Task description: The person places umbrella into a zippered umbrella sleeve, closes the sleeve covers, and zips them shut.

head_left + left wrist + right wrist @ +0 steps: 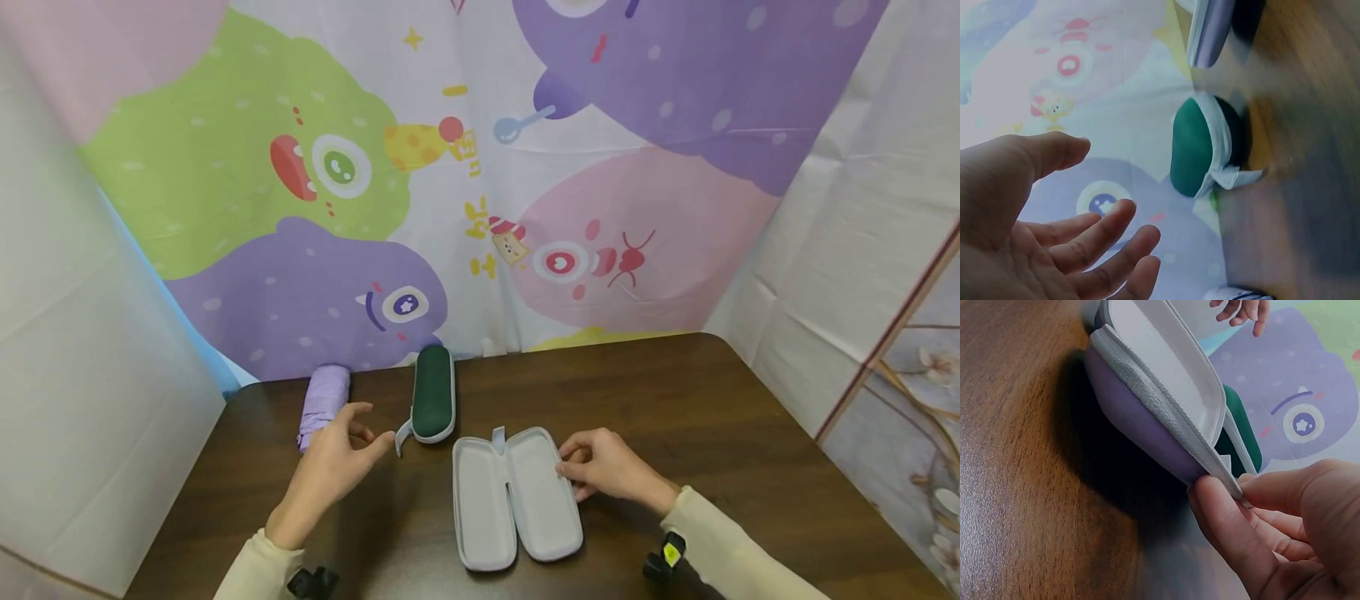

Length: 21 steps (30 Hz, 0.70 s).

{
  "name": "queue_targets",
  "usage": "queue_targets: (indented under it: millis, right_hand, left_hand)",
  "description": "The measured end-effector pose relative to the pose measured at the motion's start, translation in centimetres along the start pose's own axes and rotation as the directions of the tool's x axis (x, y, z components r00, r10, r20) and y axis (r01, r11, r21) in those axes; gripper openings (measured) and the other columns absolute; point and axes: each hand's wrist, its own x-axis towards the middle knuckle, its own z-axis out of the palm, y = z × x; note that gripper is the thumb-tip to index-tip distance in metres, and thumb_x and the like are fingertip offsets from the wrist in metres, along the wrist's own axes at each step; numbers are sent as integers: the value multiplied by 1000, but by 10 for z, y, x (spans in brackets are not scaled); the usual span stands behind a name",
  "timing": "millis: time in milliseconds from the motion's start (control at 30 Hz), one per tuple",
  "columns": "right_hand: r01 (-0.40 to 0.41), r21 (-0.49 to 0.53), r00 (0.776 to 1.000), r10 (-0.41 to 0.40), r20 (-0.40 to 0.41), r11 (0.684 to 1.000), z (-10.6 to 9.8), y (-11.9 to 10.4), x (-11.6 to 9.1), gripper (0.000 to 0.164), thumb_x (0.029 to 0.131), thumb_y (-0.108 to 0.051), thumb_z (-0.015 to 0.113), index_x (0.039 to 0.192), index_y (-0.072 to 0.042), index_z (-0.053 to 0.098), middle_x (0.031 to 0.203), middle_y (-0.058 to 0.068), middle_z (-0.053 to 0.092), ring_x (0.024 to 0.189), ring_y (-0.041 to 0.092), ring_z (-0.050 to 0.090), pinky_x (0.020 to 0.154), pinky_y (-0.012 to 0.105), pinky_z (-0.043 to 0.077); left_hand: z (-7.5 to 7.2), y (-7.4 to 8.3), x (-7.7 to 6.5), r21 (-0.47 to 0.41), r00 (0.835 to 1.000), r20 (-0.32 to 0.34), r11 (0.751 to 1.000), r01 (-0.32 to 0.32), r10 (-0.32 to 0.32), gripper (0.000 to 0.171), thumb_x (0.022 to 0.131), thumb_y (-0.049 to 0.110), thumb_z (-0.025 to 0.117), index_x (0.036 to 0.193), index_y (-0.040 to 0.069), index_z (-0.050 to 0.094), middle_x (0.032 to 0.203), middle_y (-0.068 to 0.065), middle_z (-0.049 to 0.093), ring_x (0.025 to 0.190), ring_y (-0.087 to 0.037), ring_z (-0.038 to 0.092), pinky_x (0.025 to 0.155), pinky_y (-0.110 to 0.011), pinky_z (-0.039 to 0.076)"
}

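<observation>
An opened zip case (547, 500) with a pale grey lining lies spread on the table, its two halves side by side. My right hand (611, 467) pinches the right half's edge between thumb and fingers. The right wrist view shows that case's purple outside (1141, 434) and its grey zip border. My left hand (330, 467) hovers to the left with fingers apart and nothing in them. Just beyond its fingertips stands a closed dark green zip case (433, 396) with a light pull strap (402, 433). Behind that hand is a lilac fabric roll (327, 396), partly hidden.
The dark wooden table (637, 383) backs onto a white curtain (480, 317) printed with cartoon monsters. White cloth hangs at the left and right sides. A flowered panel (911, 408) shows at the far right.
</observation>
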Motion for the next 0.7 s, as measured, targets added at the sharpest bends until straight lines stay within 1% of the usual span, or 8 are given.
queue_targets:
  millis: [133,233,400,600,700]
  right_hand:
    - [-4,-6,1000,4,0,1000,0,0,-1,24,94,-7,73,110,10,68,84,10,72,61,16,69,58,35,62]
    - [-5,-5,1000,5,4,1000,0,0,-1,24,94,-6,73,110,11,68,85,11,72,62,16,69,59,34,62]
    - [-4,-6,1000,4,-2,1000,-1,-1,0,23,94,-6,73,109,11,68,85,11,72,61,15,69,59,34,62]
    - [-7,9,1000,7,3,1000,0,1,-2,25,94,-6,73,110,11,67,85,10,72,62,17,70,59,35,62]
    - [-7,10,1000,7,0,1000,0,1,-2,25,94,-6,73,110,11,67,85,10,72,62,17,70,59,36,62]
  left_hand:
    - [-6,-3,3,43,1000,-23,999,-4,5,58,94,35,74,138,2,57,98,-9,75,87,-23,69,77,-43,55]
    - [-9,-6,5,60,999,-48,998,2,1,59,94,36,74,139,1,57,101,-11,75,94,-27,70,82,-49,55]
    - [-12,-16,9,53,996,-87,998,22,-17,61,93,36,74,139,0,57,103,-13,75,96,-31,70,80,-48,55]
    - [-9,-36,14,22,993,-89,996,85,-83,66,93,38,74,142,0,53,115,-22,73,101,-36,70,84,-52,55]
    - [-8,-45,17,-4,990,-90,994,107,-107,67,93,39,73,144,-1,53,117,-23,72,104,-37,70,86,-52,55]
